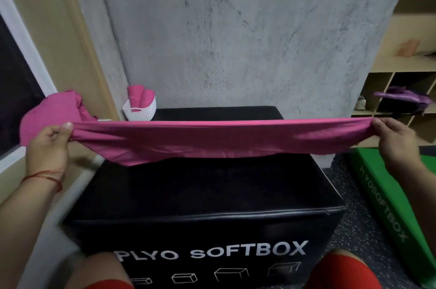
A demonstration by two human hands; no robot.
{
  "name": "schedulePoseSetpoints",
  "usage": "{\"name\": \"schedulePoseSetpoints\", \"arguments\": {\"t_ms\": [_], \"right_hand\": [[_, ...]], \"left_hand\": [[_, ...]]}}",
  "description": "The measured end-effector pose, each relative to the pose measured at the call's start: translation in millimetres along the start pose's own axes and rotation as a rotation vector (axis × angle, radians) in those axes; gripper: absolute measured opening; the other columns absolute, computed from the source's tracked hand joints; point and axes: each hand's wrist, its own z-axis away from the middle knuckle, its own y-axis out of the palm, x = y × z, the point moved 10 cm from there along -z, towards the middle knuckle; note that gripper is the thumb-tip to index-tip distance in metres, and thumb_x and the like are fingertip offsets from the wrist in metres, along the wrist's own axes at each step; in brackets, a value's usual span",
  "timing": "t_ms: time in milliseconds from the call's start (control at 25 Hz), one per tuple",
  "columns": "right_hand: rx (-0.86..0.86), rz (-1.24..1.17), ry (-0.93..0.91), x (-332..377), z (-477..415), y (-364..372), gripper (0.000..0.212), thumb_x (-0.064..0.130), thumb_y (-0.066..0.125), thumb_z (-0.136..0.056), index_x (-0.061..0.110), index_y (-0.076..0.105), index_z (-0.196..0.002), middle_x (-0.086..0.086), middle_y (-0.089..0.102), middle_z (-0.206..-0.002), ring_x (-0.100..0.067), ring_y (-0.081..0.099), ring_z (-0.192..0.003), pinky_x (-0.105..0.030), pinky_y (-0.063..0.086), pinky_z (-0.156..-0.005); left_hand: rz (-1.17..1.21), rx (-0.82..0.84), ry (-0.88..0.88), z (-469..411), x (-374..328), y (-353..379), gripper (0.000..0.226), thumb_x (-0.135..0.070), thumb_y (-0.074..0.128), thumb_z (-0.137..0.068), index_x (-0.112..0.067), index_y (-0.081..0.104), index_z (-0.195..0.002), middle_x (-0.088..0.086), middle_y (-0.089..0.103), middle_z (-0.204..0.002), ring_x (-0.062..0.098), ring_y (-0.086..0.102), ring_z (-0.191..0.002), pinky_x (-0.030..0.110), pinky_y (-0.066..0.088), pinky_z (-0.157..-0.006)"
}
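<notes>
A pink cloth [219, 138] is stretched taut between both hands, hanging a little above the top of a black box marked PLYO SOFTBOX [212, 196]. My left hand [48, 144] pinches the cloth's left end between thumb and curled fingers. My right hand [396, 138] grips the right end the same way. The lower edge of the cloth sags toward the left.
A white basket [139, 111] holding rolled pink cloths stands at the box's back left corner. A heap of pink cloth [56, 111] lies on the window ledge at left. A green soft box [389, 196] leans at right, below wooden cubby shelves [401, 90]. A grey wall stands behind.
</notes>
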Motion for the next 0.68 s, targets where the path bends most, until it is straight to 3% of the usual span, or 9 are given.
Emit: {"name": "schedulePoseSetpoints", "arguments": {"t_ms": [80,160,320,440,520,680], "right_hand": [[0.002,-0.034,-0.042,8.0,-1.4,0.6,0.021,0.025,0.056,-0.108,0.014,0.074,-0.110,0.001,0.063,-0.085,-0.010,0.050,-0.072,-0.016,0.041,-0.061],[0.014,-0.033,-0.048,10.9,-1.8,4.8,0.020,0.021,0.055,-0.109,0.014,0.073,-0.111,-0.001,0.062,-0.085,-0.007,0.050,-0.072,-0.019,0.043,-0.066],[0.009,-0.065,-0.032,13.7,-5.2,1.2,0.022,0.020,0.055,-0.107,0.019,0.070,-0.092,-0.003,0.056,-0.078,-0.014,0.048,-0.072,-0.031,0.039,-0.065],[-0.043,-0.019,-0.085,17.5,-7.2,-6.0,0.024,0.026,0.056,-0.106,0.022,0.069,-0.087,-0.001,0.058,-0.078,-0.013,0.048,-0.072,-0.029,0.041,-0.062],[-0.032,0.008,-0.101,22.6,-7.2,0.7,0.024,0.027,0.055,-0.107,0.021,0.068,-0.088,-0.003,0.060,-0.080,-0.011,0.051,-0.071,-0.027,0.045,-0.060],[-0.063,-0.024,-0.067,16.8,-10.7,6.6,0.024,0.029,0.053,-0.107,0.021,0.067,-0.088,0.001,0.057,-0.079,-0.010,0.050,-0.071,-0.029,0.043,-0.062]], "left_hand": [[0.027,0.041,0.003,-2.2,-2.0,6.3,0.035,-0.049,0.057,-0.103,-0.018,0.065,-0.089,0.010,0.068,-0.096,0.023,0.061,-0.088,0.023,0.047,-0.076],[0.009,0.062,-0.005,-1.9,-7.0,10.5,0.036,-0.046,0.055,-0.104,-0.013,0.068,-0.101,0.012,0.069,-0.099,0.020,0.062,-0.083,0.016,0.047,-0.074],[0.001,0.001,-0.022,-6.3,-0.7,1.5,0.040,-0.052,0.052,-0.103,-0.015,0.065,-0.106,0.014,0.069,-0.100,0.034,0.063,-0.091,0.038,0.046,-0.083],[-0.004,-0.038,-0.023,-3.3,-5.6,2.3,0.034,-0.045,0.052,-0.106,-0.014,0.065,-0.110,0.012,0.066,-0.105,0.024,0.057,-0.095,0.034,0.042,-0.084],[-0.030,-0.025,-0.014,-1.7,-10.9,9.4,0.033,-0.038,0.051,-0.108,-0.009,0.065,-0.113,0.013,0.064,-0.102,0.024,0.055,-0.094,0.026,0.043,-0.077],[0.008,-0.054,0.002,-0.7,-8.0,7.5,0.035,-0.039,0.050,-0.109,-0.008,0.064,-0.113,0.012,0.063,-0.102,0.023,0.055,-0.094,0.032,0.038,-0.081]]}}
